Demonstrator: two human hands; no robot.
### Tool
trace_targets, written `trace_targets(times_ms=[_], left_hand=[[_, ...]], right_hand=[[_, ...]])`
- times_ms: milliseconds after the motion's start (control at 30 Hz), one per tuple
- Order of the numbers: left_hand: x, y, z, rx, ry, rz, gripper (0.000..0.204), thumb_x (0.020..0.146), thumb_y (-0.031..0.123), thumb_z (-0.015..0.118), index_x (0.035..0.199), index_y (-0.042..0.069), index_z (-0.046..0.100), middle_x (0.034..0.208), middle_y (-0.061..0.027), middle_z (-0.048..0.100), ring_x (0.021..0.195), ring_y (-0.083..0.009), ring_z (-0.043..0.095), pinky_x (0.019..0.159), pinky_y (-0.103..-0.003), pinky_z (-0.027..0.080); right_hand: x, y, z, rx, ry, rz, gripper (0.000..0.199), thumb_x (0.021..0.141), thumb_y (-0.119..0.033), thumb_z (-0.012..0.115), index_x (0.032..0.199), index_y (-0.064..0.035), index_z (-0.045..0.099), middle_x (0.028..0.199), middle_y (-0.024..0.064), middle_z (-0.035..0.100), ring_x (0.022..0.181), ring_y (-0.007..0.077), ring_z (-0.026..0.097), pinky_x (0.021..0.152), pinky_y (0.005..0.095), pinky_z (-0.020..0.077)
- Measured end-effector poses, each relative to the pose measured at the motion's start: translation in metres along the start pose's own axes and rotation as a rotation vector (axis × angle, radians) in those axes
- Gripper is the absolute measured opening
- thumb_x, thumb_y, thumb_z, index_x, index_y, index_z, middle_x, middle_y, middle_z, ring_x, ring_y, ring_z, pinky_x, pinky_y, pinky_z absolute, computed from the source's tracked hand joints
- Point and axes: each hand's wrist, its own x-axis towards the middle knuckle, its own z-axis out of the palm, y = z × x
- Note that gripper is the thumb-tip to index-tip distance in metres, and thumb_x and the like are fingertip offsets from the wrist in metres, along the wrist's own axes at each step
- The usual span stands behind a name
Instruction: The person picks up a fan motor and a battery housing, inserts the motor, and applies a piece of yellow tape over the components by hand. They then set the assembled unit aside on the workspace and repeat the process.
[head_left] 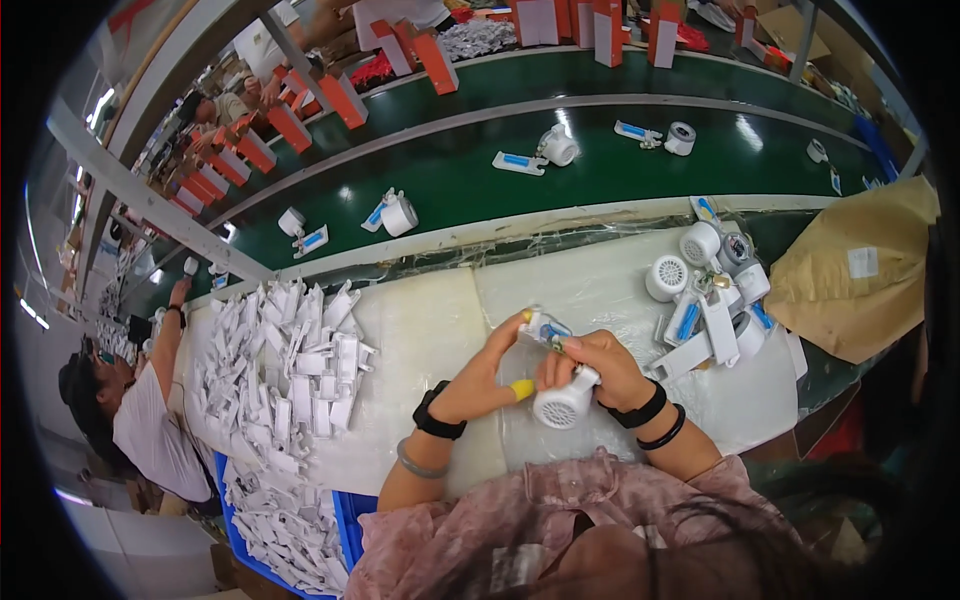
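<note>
Between my hands is a small white fan [563, 405] with a round grille head and an opened handle showing a blue cell. My right hand [612, 368] is closed around it, fingers curled at the handle just above the head. My left hand [478, 385] wears yellow finger covers; one fingertip touches the handle's far end, while the thumb is spread apart beside the head. To the right lies a pile of similar white fans [668, 278] with blue cells. At the left a heap of white plastic handle covers [300, 370] is spread on the table.
A blue crate [348, 525] full of white covers stands at the lower left. Beyond the table's edge runs a green conveyor [460, 205] carrying several fans. Brown paper [850, 270] lies at the right. Orange boxes [345, 100] line the far side. A co-worker [150, 420] reaches over at the left.
</note>
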Motion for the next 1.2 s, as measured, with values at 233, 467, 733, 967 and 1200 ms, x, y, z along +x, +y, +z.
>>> trace_targets(times_ms=[233, 467, 733, 967, 1200], left_hand=[[-0.002, 0.016, 0.011, -0.074, -0.145, -0.043, 0.071, 0.082, 0.008, 0.059, 0.146, 0.0, 0.03, 0.146, -0.0127, 0.039, 0.137, -0.0236, 0.034, 0.114, -0.035, 0.024], [-0.013, 0.012, 0.008, -0.034, -0.023, -0.044, 0.045, 0.099, 0.017, 0.036, 0.14, -0.001, 0.038, 0.114, -0.0096, 0.057, 0.1, -0.014, 0.055, 0.088, -0.027, 0.045], [-0.015, 0.034, 0.017, -0.267, 0.17, -0.083, 0.046, 0.101, 0.024, 0.037, 0.141, 0.0, 0.035, 0.094, -0.0084, 0.055, 0.065, -0.013, 0.055, 0.058, -0.027, 0.049], [-0.01, 0.021, 0.032, -0.326, 0.294, -0.052, 0.038, 0.101, 0.017, 0.037, 0.137, 0.004, 0.038, 0.098, -0.0107, 0.057, 0.068, -0.0152, 0.058, 0.057, -0.029, 0.052], [-0.01, 0.019, 0.033, -0.491, 0.29, -0.119, 0.033, 0.1, 0.012, 0.039, 0.132, 0.004, 0.039, 0.096, -0.0099, 0.058, 0.064, -0.0128, 0.056, 0.053, -0.027, 0.05]], right_hand=[[-0.007, -0.011, -0.002, -0.066, -0.257, 0.003, 0.05, 0.097, -0.021, 0.046, 0.055, 0.0029, 0.059, 0.064, 0.016, 0.06, 0.071, 0.0308, 0.062, 0.08, 0.0438, 0.0482], [-0.011, -0.02, 0.004, -0.218, -0.346, 0.268, 0.051, 0.101, -0.026, 0.047, 0.061, 0.002, 0.063, 0.068, 0.013, 0.065, 0.075, 0.0229, 0.065, 0.079, 0.0321, 0.0486], [-0.016, -0.018, 0.025, -0.996, 0.2, -0.027, 0.01, 0.088, -0.011, 0.064, 0.093, -0.0034, 0.067, 0.068, 0.0082, 0.064, 0.064, 0.0198, 0.064, 0.067, 0.0296, 0.0479], [-0.004, -0.012, 0.026, -1.312, 0.409, -0.705, 0.019, 0.076, -0.001, 0.073, 0.093, -0.0045, 0.066, 0.08, 0.0064, 0.066, 0.069, 0.0249, 0.06, 0.073, 0.0363, 0.0471], [-0.003, -0.004, 0.022, -1.289, 0.244, -0.786, 0.024, 0.075, 0.002, 0.073, 0.097, -0.0023, 0.067, 0.086, 0.0079, 0.065, 0.076, 0.0263, 0.061, 0.073, 0.0353, 0.0478]])
